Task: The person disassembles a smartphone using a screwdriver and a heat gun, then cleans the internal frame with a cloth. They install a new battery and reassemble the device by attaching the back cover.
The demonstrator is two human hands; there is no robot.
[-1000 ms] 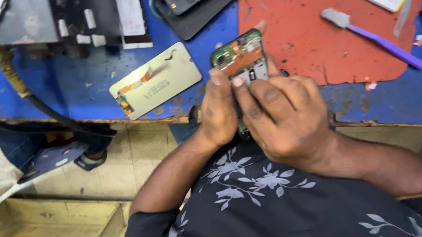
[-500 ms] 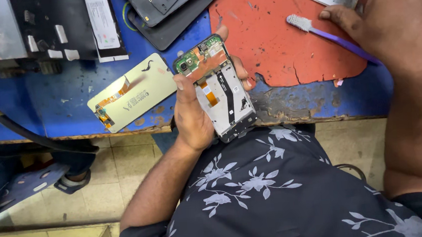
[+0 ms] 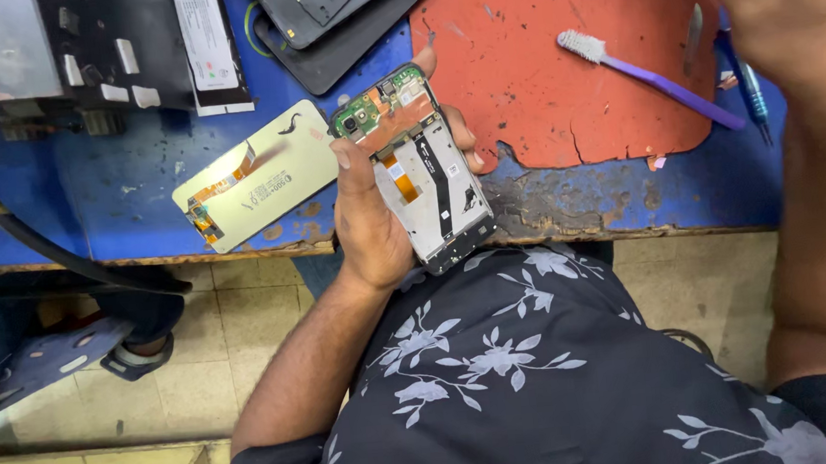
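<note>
Under both hands lies a blue bench (image 3: 87,209), its near edge worn bare. Ahead of the left hand and left of the right hand lies a red mat (image 3: 560,103), cracked along its near side. Beyond the left hand's fingertips, dark back covers (image 3: 338,22) are stacked. Just left of that hand a pale screen panel (image 3: 252,181) with an orange flex cable lies flat on the bench, separate from the phone.

The left hand (image 3: 369,231) is clamped around an opened phone (image 3: 418,168), thumb on one long edge and fingers wrapped round the other, holding it tilted above the bench edge. The back is off: green board at the top, metal frame and flex cables exposed. So the stripping-down looks well along, while nothing appears refitted.

The right hand (image 3: 769,8) is raised over the mat's far corner, well apart from the phone; whether it grips anything I cannot tell. Just beside it lie a purple toothbrush (image 3: 656,80) and a blue tool (image 3: 750,88).
</note>
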